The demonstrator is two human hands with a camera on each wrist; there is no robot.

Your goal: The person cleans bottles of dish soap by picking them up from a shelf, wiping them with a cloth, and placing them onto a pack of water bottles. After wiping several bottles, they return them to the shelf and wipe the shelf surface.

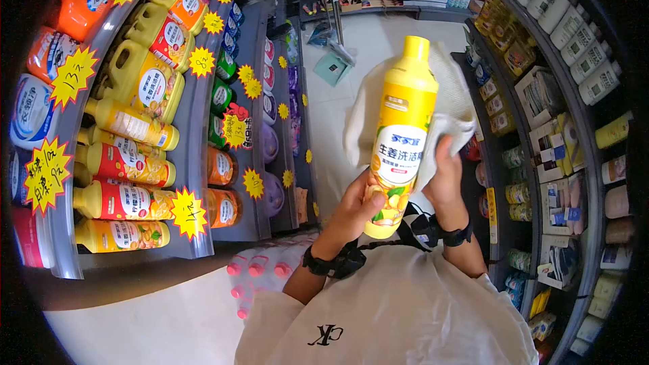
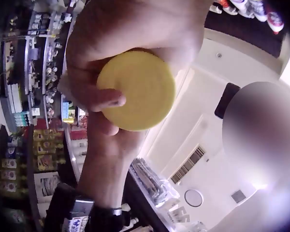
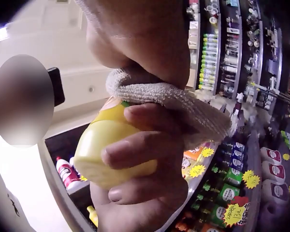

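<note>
A yellow bottle [image 1: 403,138] with a white label stands nearly upright, cap up, in front of the person's body. The left hand [image 1: 356,206] grips its lower left side. In the left wrist view that hand [image 2: 130,53] has its fingers curled round the base of the bottle [image 2: 142,96]. A pale cloth [image 1: 449,105] lies behind and right of the bottle, held by the right hand [image 1: 445,179]. In the right wrist view the cloth [image 3: 159,94] is tucked in the right hand [image 3: 145,159], whose fingers lie curled against the bottle [image 3: 106,150].
Shelves on the left hold yellow bottles [image 1: 128,199], jugs [image 1: 145,81] and price tags [image 1: 191,213]. Shelves on the right carry white bottles [image 1: 574,37] and packets. A green dustpan [image 1: 332,68] lies on the floor ahead, and pink-capped bottles [image 1: 257,270] stand low at the left.
</note>
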